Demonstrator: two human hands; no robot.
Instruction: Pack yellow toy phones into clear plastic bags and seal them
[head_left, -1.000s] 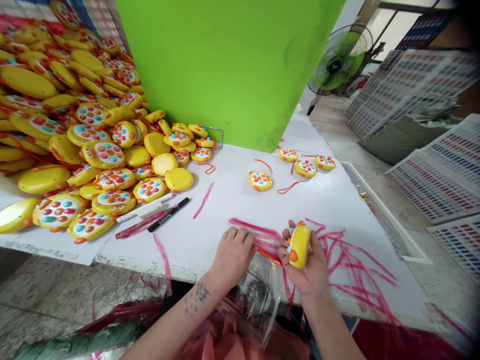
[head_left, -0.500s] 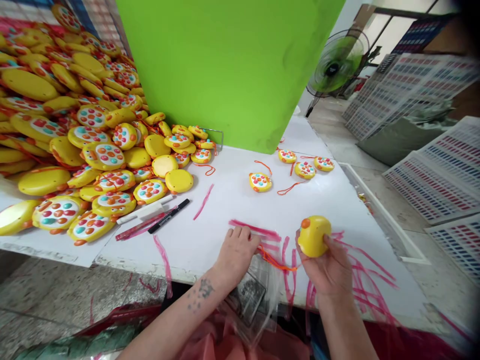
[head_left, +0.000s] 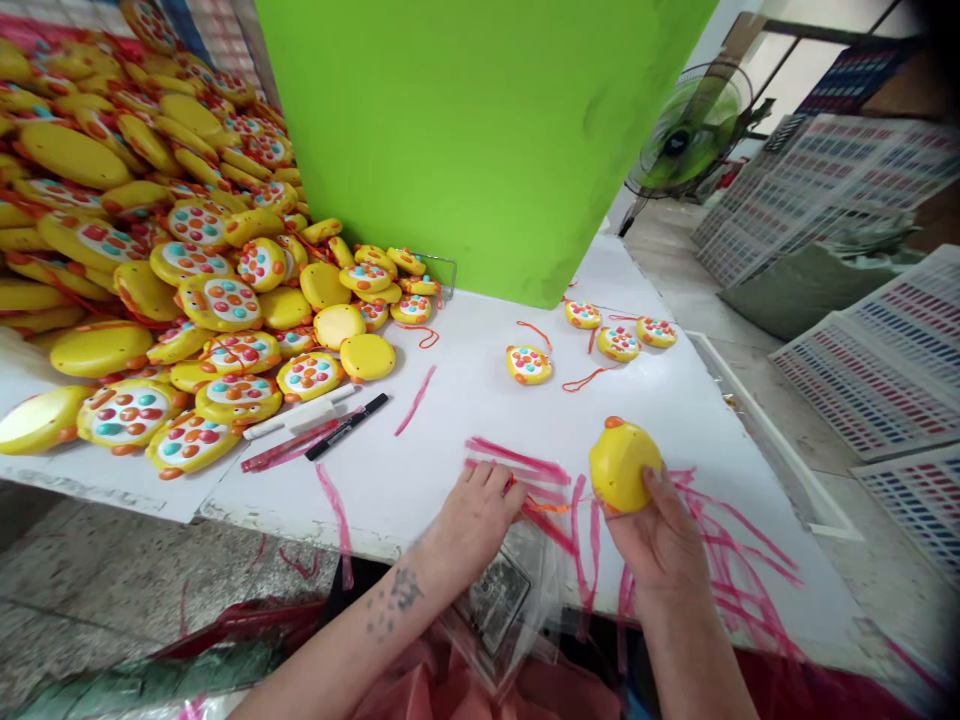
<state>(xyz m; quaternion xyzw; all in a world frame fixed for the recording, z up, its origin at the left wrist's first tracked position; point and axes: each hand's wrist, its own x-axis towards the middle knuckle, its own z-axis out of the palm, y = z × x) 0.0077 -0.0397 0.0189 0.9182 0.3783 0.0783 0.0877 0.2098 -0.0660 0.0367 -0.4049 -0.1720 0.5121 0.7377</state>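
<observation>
My right hand (head_left: 664,550) holds a yellow duck-like toy (head_left: 622,470) above the white table, its plain rounded back showing and an orange bump at its top edge. My left hand (head_left: 480,515) lies low over the table edge, fingers curled together on an orange cord loop (head_left: 551,507) that sticks out toward the toy. Whether the cord joins that toy is hard to see. Below my left hand hangs a clear plastic bag (head_left: 517,600) with a dark printed patch. Beyond my hands lies a similar toy (head_left: 529,364) with colored dots on a white face.
A large heap of the yellow toys (head_left: 225,300) fills the left side. Near it lie a black marker (head_left: 346,427) and a white pen (head_left: 300,412). An upright green board (head_left: 480,150) blocks the back. Several toys (head_left: 618,342) sit at the right rear; a fan (head_left: 679,140) stands behind.
The toy in my right hand has turned, showing its back more squarely. The orange cord by my left hand reaches less far right. The view has shifted slightly.
</observation>
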